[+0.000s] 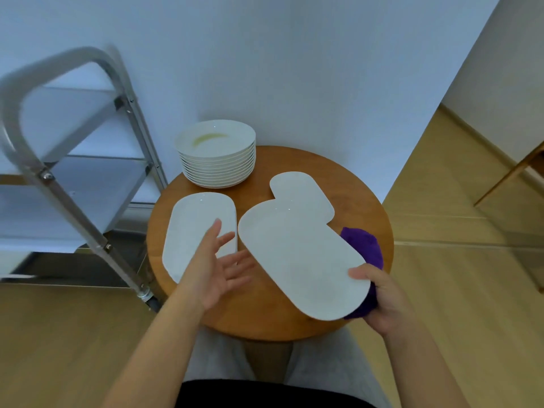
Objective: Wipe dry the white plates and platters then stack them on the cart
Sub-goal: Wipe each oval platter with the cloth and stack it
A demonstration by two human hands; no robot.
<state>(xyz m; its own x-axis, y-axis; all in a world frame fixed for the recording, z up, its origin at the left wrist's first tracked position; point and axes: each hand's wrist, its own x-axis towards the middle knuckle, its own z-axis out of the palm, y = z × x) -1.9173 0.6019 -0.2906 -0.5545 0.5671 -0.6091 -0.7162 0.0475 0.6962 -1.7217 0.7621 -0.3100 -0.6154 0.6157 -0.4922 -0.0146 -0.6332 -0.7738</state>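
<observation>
Soft even light; cart frame (63, 160) blurred, perhaps motion, edges warped.

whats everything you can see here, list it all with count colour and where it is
platters: three, white; one held over the table, one under its far end, one flat at table left
round plates: one stack, white, far edge of table; exact count unclear
cloth: one, purple, bunched under the held platter
table: one, round, brown wood
cart: one, metal, shelves bare, left of table
left hand: open, palm up, over the left platter
right hand: gripping held platter and cloth
</observation>
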